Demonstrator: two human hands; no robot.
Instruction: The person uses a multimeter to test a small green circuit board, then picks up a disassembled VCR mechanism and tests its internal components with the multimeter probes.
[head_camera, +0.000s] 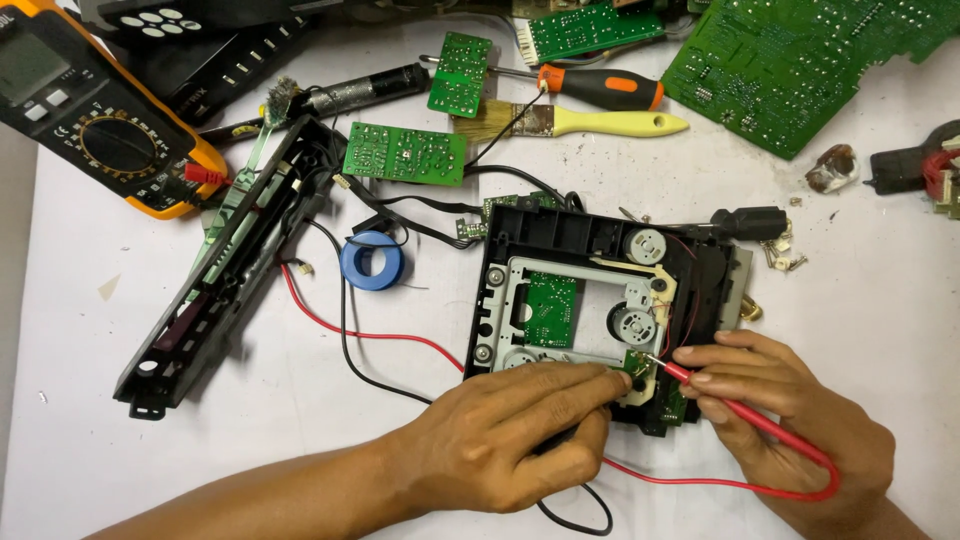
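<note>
Red probe (745, 415) pinched in the right hand (790, 420) touches the disc drive mechanism (600, 310), left hand (520, 440) closed on a hidden second probe, mid-test; steady contact needed next.

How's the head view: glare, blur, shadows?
Head view: even, soft light; sharp on the drive mechanism and both hands, left hand and right hand; faint shadows under the hands; no strong glare on the white table; multimeter cropped at the top-left edge.
</note>
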